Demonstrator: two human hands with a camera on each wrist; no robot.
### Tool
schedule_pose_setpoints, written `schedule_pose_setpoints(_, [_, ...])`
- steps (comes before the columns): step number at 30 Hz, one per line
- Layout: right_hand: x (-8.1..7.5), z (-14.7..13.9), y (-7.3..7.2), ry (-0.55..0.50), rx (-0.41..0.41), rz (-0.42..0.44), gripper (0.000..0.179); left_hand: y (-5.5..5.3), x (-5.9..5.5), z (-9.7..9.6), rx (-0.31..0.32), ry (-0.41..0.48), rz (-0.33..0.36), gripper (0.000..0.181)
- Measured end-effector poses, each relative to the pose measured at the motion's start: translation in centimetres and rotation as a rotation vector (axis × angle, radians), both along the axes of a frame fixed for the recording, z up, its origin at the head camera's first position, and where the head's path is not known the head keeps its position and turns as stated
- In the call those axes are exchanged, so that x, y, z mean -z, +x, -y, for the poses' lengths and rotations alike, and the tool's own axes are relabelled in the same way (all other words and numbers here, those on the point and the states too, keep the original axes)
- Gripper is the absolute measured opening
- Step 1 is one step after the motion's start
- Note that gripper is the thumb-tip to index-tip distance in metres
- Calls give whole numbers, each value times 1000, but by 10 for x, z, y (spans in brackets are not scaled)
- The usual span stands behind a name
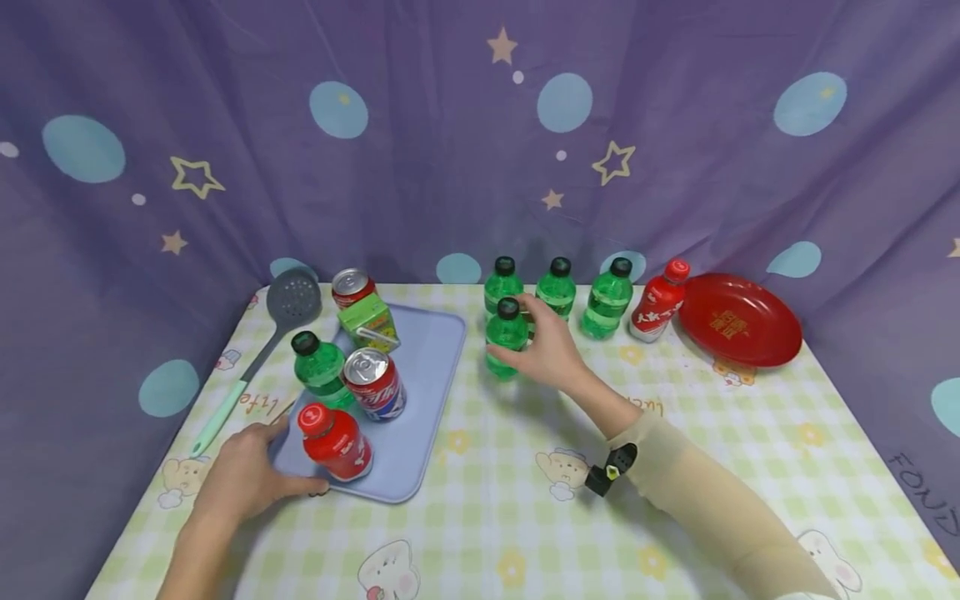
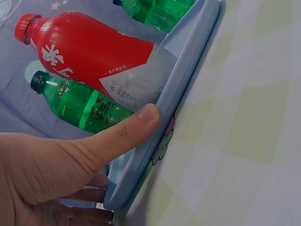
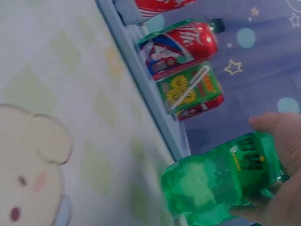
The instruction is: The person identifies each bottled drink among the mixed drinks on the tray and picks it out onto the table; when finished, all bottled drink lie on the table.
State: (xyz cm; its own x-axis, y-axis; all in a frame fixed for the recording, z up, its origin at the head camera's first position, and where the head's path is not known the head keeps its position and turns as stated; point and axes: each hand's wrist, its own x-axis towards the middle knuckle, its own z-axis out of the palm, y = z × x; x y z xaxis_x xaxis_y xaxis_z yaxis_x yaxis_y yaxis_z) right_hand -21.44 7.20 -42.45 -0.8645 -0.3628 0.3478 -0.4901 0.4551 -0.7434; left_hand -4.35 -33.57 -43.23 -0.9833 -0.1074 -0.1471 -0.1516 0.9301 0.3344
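My right hand (image 1: 553, 350) grips a green soda bottle (image 1: 506, 335) with a black cap, thumb and fingers round its sides. In the right wrist view this upright bottle (image 3: 207, 179) appears just off the cloth, beside the tray. My left hand (image 1: 238, 471) holds the near left corner of a blue-grey tray (image 1: 431, 375), its thumb pressed to the rim. On that tray stand a red bottle (image 1: 339, 446), a green bottle (image 1: 321, 371), a red and blue can (image 1: 378, 387) and a green drink carton (image 1: 369, 323) with a straw. A red can (image 1: 352, 287) is behind the carton.
Several bottles line the back: green ones (image 1: 502, 283) (image 1: 556, 290) (image 1: 607, 300), then a red one (image 1: 658, 304). A red oval plate (image 1: 772, 325) is at the far right. Left of the tray lies a slotted turner (image 1: 294, 298). A checked cloth (image 1: 480, 517) covers the table; a purple curtain (image 1: 450, 167) hangs behind.
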Motion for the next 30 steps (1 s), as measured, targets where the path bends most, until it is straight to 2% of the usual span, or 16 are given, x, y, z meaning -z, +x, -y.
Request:
schedule_pose_setpoints(4, [-10,3,2,-97,-6,-63,69,3,2,1,-2,-6,-9,130])
schedule_pose_setpoints(7, [-25,5,3,-150,17,-190,68,2,3,1,10,3,-26,128])
schedule_pose_setpoints(11, [-49,11,8,-164,46,-349,66,1,3,-1,18,8,-36,129])
schedule_pose_setpoints(16, [-68,30,25,-208,-59,-428,62,3,1,-1,13,-4,-14,129])
schedule_pose_setpoints(19, [-71,47,39,-238,-158,-387,63,3,0,0,14,-9,-5,129])
schedule_pose_setpoints(24, [-69,80,58,-250,-322,-231,63,2,0,3,7,-14,8,131])
schedule_pose_setpoints(30, [-65,110,70,-234,-460,-143,61,1,1,2,16,-14,-10,129])
